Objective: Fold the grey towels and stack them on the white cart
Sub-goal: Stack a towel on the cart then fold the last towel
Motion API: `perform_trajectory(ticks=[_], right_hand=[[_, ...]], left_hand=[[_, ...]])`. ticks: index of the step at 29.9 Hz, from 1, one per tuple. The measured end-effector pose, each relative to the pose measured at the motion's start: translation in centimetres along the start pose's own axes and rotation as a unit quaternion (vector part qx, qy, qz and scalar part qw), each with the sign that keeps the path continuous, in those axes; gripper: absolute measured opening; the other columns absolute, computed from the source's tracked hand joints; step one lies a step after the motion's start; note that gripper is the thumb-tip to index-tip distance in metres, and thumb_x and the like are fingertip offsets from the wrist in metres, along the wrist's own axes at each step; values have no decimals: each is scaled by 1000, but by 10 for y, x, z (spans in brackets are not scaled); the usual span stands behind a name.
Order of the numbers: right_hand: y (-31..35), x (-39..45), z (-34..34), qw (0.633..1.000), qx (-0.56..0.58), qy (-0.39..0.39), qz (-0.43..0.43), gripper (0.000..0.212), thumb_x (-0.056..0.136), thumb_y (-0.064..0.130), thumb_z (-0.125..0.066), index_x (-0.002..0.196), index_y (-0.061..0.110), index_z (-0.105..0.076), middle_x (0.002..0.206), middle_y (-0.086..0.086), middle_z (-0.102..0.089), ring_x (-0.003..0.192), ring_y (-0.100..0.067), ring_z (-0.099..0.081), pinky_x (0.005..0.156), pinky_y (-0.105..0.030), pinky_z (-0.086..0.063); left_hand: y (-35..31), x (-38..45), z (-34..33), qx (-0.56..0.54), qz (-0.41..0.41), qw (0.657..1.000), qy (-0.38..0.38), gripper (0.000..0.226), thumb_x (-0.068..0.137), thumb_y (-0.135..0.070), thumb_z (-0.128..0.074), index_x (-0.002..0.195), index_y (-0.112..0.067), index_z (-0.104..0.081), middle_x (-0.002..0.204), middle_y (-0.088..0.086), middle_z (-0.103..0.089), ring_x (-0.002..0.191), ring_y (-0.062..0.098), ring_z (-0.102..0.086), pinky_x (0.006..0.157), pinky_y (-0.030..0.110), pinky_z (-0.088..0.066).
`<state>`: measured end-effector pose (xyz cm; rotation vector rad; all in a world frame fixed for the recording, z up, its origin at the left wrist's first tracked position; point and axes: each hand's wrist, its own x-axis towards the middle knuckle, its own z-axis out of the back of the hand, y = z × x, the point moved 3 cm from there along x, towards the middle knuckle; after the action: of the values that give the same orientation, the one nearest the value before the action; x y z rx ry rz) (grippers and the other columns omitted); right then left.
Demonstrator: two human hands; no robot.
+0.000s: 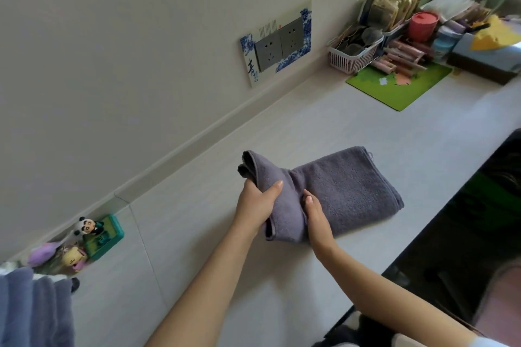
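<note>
Grey towel point(338, 191) folded on white counter point(197, 234) | left hand point(258, 205) grips lifted end | right hand point(317, 218) flat, pressing it | pink basket point(352, 60) holds dark round items

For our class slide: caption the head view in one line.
Left hand lifts one end of a grey towel; right hand presses its middle.

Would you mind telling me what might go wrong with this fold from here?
1. The left hand bunches one end of the towel rather than holding it flat, so the fold may come out lopsided.
2. The right hand only presses on the towel, so it could slide on the smooth table.
3. The towel's right part lies near the table edge and might slip off.
</note>
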<state>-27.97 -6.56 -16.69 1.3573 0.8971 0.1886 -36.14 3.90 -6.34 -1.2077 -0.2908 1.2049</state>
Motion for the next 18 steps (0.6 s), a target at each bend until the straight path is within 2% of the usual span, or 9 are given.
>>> perform_trajectory(ticks=[2,4,6,8,10,12,13,15,18], right_hand=[[4,5,-4,994,80,52,-47,45,96,54,-34,124,26,-55,127,7,-58,119,-12,-52,109,-35,-34],[10,11,5,981,145,96,-89,61,94,60,-33,131,14,-50,132,-3,-55,122,-18,-51,111,-38,-33],[27,16,27,983,137,83,-95,57,99,50,-29,127,6,-52,125,-12,-59,117,-24,-55,104,-40,-41],[44,24,58,997,60,20,-40,40,102,35,-33,114,8,-60,108,-11,-66,102,-24,-62,86,-32,-49],[60,31,93,998,-7,-62,12,29,100,24,-38,104,12,-63,102,-8,-67,94,-22,-61,76,-29,-46],[67,47,133,994,-38,-101,12,26,99,24,-37,103,16,-61,110,-8,-65,102,-21,-57,86,-32,-45],[65,57,151,994,-42,-97,-20,27,99,27,-36,106,15,-60,116,-10,-63,108,-23,-56,94,-36,-44],[61,70,168,993,-20,-55,-99,39,101,33,-32,117,8,-57,125,-14,-58,117,-29,-53,103,-40,-40],[63,88,191,985,26,32,-167,59,101,44,-25,131,-2,-46,130,-20,-54,122,-33,-50,99,-40,-41]], left_hand=[[-13,-2,-11,36,-17,999,2,49,84,-34,-67,122,-11,-49,123,6,-60,112,22,-58,94,33,-46],[-28,-3,-23,70,-30,997,2,52,84,-38,-66,122,-9,-47,124,8,-59,114,24,-56,92,31,-45],[-45,-5,-38,113,-41,993,-5,55,86,-40,-63,125,-6,-44,125,11,-58,116,27,-54,89,30,-42],[-59,-5,-53,153,-51,987,-10,56,87,-41,-61,124,-4,-41,126,15,-57,116,30,-53,87,30,-41],[-69,-4,-66,180,-57,982,-10,55,88,-41,-60,122,-2,-40,126,17,-56,116,32,-53,86,30,-41],[-84,-1,-91,201,-64,978,1,54,88,-41,-59,120,-1,-40,124,18,-57,115,33,-54,86,31,-42],[-89,1,-105,210,-66,975,4,53,88,-41,-59,118,-1,-40,123,19,-57,114,33,-54,86,31,-42],[-94,5,-124,231,-76,970,14,51,89,-40,-59,116,-1,-41,122,20,-58,113,34,-55,85,33,-43],[-100,10,-169,248,-80,965,21,45,91,-36,-57,112,-1,-40,118,21,-60,110,36,-57,80,33,-44]])
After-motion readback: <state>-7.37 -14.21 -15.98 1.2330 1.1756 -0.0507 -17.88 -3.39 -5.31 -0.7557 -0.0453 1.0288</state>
